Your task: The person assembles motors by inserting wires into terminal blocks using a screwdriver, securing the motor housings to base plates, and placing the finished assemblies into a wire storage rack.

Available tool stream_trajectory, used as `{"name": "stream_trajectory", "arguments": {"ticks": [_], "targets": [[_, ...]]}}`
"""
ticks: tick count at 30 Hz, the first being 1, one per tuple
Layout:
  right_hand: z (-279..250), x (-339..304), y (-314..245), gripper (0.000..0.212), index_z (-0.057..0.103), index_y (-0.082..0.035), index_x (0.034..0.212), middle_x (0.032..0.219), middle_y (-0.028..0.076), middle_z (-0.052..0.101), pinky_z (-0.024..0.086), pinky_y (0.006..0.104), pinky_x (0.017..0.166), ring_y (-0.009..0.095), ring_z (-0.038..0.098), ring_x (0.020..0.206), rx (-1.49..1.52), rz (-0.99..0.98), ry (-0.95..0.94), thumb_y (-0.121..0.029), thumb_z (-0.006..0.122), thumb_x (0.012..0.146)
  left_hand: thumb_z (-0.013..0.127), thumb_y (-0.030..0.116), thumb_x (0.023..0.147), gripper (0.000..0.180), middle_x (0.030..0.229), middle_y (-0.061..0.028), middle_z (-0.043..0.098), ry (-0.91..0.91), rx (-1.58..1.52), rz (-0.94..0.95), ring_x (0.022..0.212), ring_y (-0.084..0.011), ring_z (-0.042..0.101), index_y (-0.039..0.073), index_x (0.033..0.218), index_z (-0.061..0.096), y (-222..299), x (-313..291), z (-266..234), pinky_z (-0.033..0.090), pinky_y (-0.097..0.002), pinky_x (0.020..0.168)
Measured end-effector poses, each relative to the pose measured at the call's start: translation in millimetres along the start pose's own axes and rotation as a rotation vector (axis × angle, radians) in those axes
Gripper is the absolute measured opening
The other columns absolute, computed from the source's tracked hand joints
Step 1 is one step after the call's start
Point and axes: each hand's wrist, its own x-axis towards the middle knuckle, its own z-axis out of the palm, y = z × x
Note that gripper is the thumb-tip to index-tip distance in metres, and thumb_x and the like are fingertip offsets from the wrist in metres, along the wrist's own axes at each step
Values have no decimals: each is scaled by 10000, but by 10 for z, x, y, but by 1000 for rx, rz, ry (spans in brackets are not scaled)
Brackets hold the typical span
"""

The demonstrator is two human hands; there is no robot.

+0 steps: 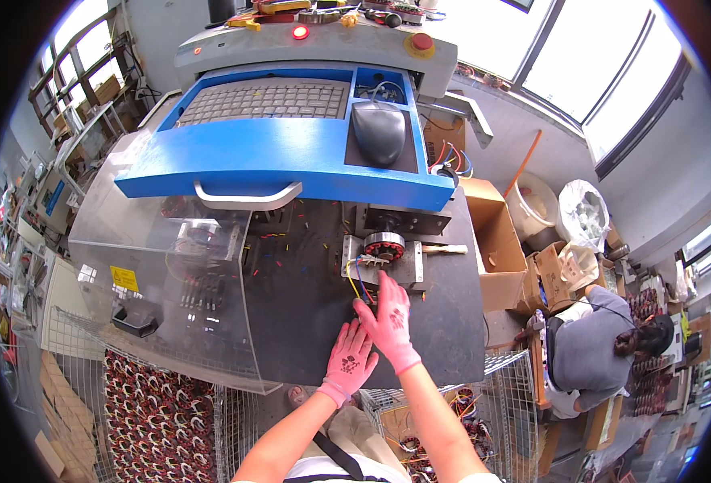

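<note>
A round motor stator [384,247] with red and dark windings sits on a metal fixture [413,266] on the dark worktable. Yellow and blue wires [352,281] hang from its near side. My right hand [391,320], in a pink glove, reaches up to the stator's near edge. Its index finger points at the stator, and the wires run to its thumb side; the glove hides their ends. Close below and to the left, my left hand [348,364], gloved alike, has its fingers stretched out. The fingertips of the left hand lie near the right thumb.
Above the table is a blue tray [251,157] with a keyboard and mouse [378,133]. A clear guard [170,282] covers the left side. A brush [446,249] lies right of the fixture. Wire baskets of stators [158,414] stand below; a person [593,346] works at right.
</note>
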Motion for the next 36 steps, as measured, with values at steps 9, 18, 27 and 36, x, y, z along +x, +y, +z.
{"name": "stream_trajectory", "arguments": {"ticks": [9,18,27,36], "targets": [[-167,675,413,316,596,-64,1189,1168,150,619,463,418,890,347,581,1044,143,-85,-26,-131,568,881,567,300,865,593,1451,-146,383,-13,-17,3,1339,-343,360,39,1379,426,-36,-29,-82,232,-473,1150],[-187,1123,669,565,538,-95,1271,1221,119,556,461,421,937,332,539,1118,-127,-160,-448,-179,720,742,590,241,865,493,1395,-160,456,46,-243,-51,1278,-347,440,34,1306,518,61,27,-248,286,-461,1124],[-899,-215,-414,396,563,2,1245,1185,60,600,472,276,895,96,529,1053,1177,556,-648,-201,628,911,417,592,934,644,1391,-97,480,229,-2494,-468,1273,-327,457,163,1415,413,385,-583,-674,295,-553,1107],[-727,-912,-1192,361,584,-48,1270,853,-25,601,419,209,651,63,496,724,1175,699,-816,-238,557,965,438,671,872,803,1454,-122,406,83,-2397,-746,1335,-341,394,150,1470,315,712,-1552,-1497,309,-618,1070]]}}
